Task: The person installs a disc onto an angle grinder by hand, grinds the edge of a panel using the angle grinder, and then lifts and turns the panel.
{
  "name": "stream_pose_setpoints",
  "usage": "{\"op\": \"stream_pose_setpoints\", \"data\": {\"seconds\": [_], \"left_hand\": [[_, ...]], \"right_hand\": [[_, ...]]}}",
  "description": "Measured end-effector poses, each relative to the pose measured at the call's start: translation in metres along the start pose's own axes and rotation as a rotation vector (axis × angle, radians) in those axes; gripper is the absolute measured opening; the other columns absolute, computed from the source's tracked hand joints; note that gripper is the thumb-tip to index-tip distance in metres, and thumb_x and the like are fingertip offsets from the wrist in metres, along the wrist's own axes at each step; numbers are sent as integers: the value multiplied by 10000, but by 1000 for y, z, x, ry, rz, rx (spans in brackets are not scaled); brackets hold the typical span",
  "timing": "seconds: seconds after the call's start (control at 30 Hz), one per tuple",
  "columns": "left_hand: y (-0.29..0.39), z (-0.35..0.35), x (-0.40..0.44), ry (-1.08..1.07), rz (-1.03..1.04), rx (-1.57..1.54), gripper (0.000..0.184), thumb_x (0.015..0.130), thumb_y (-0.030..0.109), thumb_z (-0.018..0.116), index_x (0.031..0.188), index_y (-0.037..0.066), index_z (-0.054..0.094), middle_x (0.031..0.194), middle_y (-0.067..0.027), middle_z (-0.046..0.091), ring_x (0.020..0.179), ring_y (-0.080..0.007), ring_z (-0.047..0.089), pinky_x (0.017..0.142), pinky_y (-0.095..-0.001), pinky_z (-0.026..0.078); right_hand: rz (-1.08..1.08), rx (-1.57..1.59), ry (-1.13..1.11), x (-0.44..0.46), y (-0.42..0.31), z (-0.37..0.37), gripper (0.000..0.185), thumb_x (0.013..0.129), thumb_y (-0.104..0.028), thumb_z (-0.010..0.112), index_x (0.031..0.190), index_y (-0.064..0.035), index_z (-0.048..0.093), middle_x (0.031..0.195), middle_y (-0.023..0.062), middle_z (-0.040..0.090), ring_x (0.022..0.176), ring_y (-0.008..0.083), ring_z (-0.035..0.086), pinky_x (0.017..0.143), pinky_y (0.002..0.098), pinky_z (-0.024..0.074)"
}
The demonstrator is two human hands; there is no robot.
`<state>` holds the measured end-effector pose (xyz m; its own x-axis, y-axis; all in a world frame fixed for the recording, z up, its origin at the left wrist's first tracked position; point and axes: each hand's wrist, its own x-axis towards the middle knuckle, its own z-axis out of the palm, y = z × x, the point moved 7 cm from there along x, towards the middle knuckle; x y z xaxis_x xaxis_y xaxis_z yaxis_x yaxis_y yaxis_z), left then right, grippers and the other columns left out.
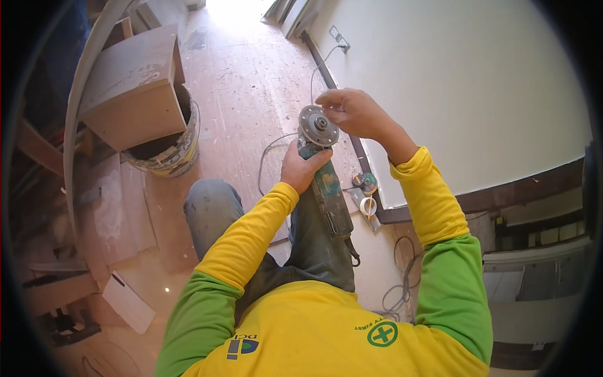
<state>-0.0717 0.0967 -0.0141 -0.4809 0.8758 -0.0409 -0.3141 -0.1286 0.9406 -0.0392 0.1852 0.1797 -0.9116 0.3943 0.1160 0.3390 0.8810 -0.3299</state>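
My left hand (301, 166) is wrapped around the front of a teal and black angle grinder (330, 191), just behind its head. The grinder lies across my thigh, its round grey metal disc (309, 125) facing up with a nut at the centre. Beside the disc's far right edge is my right hand (355, 113), its fingers curled in toward the thumb. Whatever those fingers hold, if anything, is too small or hidden to make out. I cannot tell whether they touch the disc.
A wooden box (135, 94) rests on a stained bucket (169, 157) at the left. On the floor at right lie a tape roll (368, 206) and grinding discs (364, 182). A cable (312, 78) runs from a wall outlet (339, 39); another cord (405, 283) is coiled nearby.
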Motion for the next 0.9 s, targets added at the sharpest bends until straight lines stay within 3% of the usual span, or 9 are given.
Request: {"op": "stream_pose_setpoints", "data": {"seconds": [0.1, 0.2, 0.4, 0.47, 0.6, 0.67, 0.7, 0.8, 0.9], "left_hand": [[0, 1, 2, -2, 7, -33, 649, 750, 377, 840, 1205, 6, 562, 1079, -108, 670, 960, -188, 647, 872, -329, 520], [5, 2, -2, -9, -39, -66, 648, 751, 364, 841, 1213, 8, 558, 1078, -100, 666, 961, -180, 644, 869, -326, 521], [8, 3, -2, -30, 0, -75, 635, 755, 350, 843, 1209, 9, 557, 1071, -93, 664, 947, -172, 641, 853, -320, 526], [7, 3, -2, -25, -7, -62, 624, 759, 343, 842, 1205, 10, 558, 1066, -94, 667, 940, -171, 642, 848, -318, 527], [11, 3, -4, -18, -20, -60, 623, 760, 339, 842, 1207, 10, 559, 1066, -94, 669, 942, -169, 642, 850, -318, 527], [10, 3, -4, -16, -22, -61, 621, 761, 337, 842, 1205, 8, 559, 1069, -95, 668, 943, -165, 642, 849, -316, 527], [10, 3, -4, -17, -21, -62, 621, 761, 337, 842, 1205, 8, 559, 1069, -95, 668, 943, -165, 642, 849, -316, 527], [10, 4, -3, -16, -5, -60, 614, 763, 325, 843, 1204, 6, 559, 1071, -94, 668, 943, -165, 642, 850, -315, 528], [11, 5, -3, -27, 1, -83, 597, 769, 314, 844, 1199, 11, 563, 1072, -89, 667, 950, -167, 640, 854, -316, 527]], "right_hand": [[41, -144, -216, -2, 2, 17, 278, 872, -106, 657, 1139, -45, 701, 1033, 142, 720, 937, 262, 678, 835, 376, 539], [-15, 298, -112, -2, -1, 11, 296, 870, -181, 686, 1132, -44, 703, 991, 143, 724, 884, 255, 682, 815, 356, 538], [244, -34, -237, -2, 14, 21, 316, 832, -215, 713, 1103, -52, 706, 955, 112, 725, 896, 233, 676, 777, 341, 531], [-92, -112, -208, 1, -4, 21, 289, 829, -177, 689, 1077, -30, 701, 933, 114, 705, 876, 227, 671, 766, 333, 528], [-135, 75, -74, 2, 2, 8, 289, 816, -149, 676, 1066, -5, 690, 936, 114, 687, 835, 228, 666, 763, 323, 529], [139, 455, 172, 0, 45, -3, 312, 818, -185, 676, 1077, -10, 664, 912, 95, 653, 804, 208, 649, 734, 331, 548], [138, 454, 172, -5, 55, -2, 312, 818, -185, 676, 1077, -10, 664, 912, 95, 653, 804, 208, 649, 734, 331, 548], [817, 1075, 9, -35, 106, 45, 370, 892, -364, 656, 1071, -44, 605, 798, 32, 568, 693, 137, 591, 577, 265, 539], [778, 1174, -207, -48, 94, 75, 379, 947, -425, 655, 1013, -54, 619, 746, 4, 558, 590, 101, 542, 481, 247, 449]]}}
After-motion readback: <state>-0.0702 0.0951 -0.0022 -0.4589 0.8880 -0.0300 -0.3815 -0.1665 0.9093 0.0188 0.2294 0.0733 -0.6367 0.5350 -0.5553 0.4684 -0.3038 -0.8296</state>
